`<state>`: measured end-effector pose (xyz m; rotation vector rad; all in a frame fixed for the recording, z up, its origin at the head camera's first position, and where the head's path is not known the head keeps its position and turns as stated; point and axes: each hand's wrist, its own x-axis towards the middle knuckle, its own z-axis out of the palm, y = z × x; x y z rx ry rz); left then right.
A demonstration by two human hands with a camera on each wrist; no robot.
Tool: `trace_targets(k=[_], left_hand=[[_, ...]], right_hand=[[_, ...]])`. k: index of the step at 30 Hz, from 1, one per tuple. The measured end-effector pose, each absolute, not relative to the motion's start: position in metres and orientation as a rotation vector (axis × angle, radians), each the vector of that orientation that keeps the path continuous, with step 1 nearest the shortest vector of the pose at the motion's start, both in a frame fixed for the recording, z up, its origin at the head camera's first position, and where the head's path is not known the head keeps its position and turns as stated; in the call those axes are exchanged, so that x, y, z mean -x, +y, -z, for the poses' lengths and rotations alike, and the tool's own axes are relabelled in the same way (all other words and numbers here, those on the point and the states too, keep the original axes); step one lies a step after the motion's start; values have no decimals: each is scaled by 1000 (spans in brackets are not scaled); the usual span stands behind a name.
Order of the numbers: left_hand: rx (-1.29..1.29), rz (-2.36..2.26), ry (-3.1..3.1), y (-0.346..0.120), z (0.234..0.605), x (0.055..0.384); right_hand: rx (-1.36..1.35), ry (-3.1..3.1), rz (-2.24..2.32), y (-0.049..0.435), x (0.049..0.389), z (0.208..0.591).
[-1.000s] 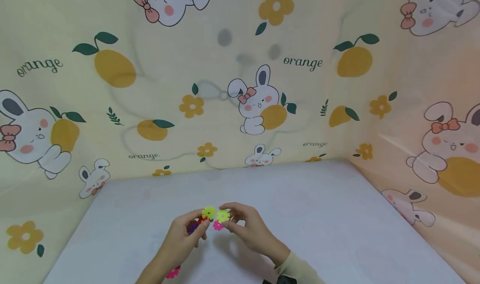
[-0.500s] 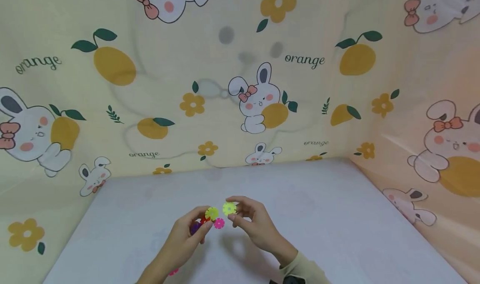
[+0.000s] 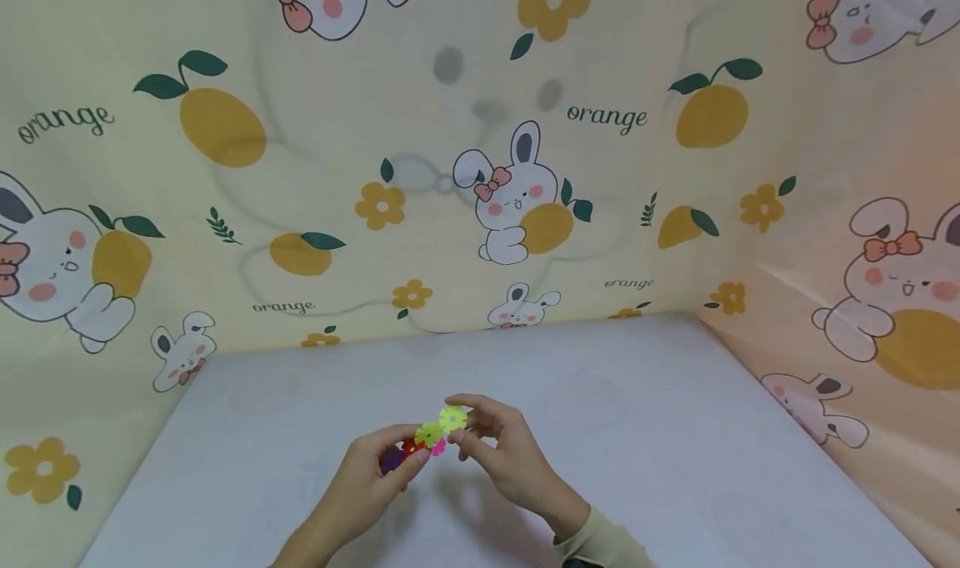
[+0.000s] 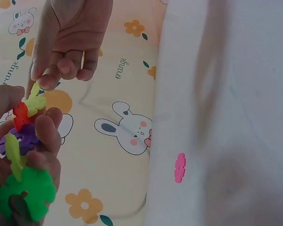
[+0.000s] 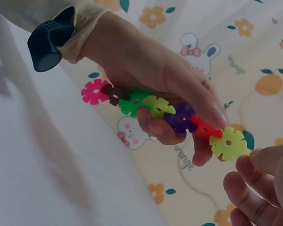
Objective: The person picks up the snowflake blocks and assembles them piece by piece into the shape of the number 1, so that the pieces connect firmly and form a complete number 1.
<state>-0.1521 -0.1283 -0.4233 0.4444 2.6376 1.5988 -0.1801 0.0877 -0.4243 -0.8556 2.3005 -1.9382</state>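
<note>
My left hand (image 3: 367, 480) grips a chain of joined plastic snowflake discs. In the right wrist view, the chain runs from a pink disc (image 5: 95, 91) through brown (image 5: 115, 94), green (image 5: 136, 102), yellow-green (image 5: 156, 107), purple (image 5: 180, 118) and red (image 5: 207, 129) discs to a yellow disc (image 5: 228, 143). My right hand (image 3: 506, 460) pinches another yellow disc (image 3: 452, 419) by its edge. In the head view it meets the chain's yellow end disc (image 3: 428, 435); whether their slots interlock I cannot tell. A separate pink disc (image 4: 179, 167) lies on the table, partly behind the chain in the head view.
The white table (image 3: 637, 435) stretches out below both hands. Cloth printed with rabbits and oranges (image 3: 337, 176) hangs at the back and sides. A dark wrist device (image 5: 52, 40) is strapped at the left sleeve.
My right hand first moved up and right with its yellow disc, then came back left until the disc met the chain's end. My left hand shifted slightly right; the chain's far pink end went out of head view.
</note>
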Motion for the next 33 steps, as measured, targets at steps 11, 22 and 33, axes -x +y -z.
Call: trace_targets(k=[11, 22, 33], left_hand=[[-585, -1658, 2637, -131, 427, 153], [-657, -1646, 2689, -134, 430, 156], [-635, -1578, 2746, -131, 429, 155]], right_hand=[[763, 2278, 1901, 87, 177, 421], [894, 2166, 1871, 88, 179, 422], [659, 2056, 2028, 90, 187, 428]])
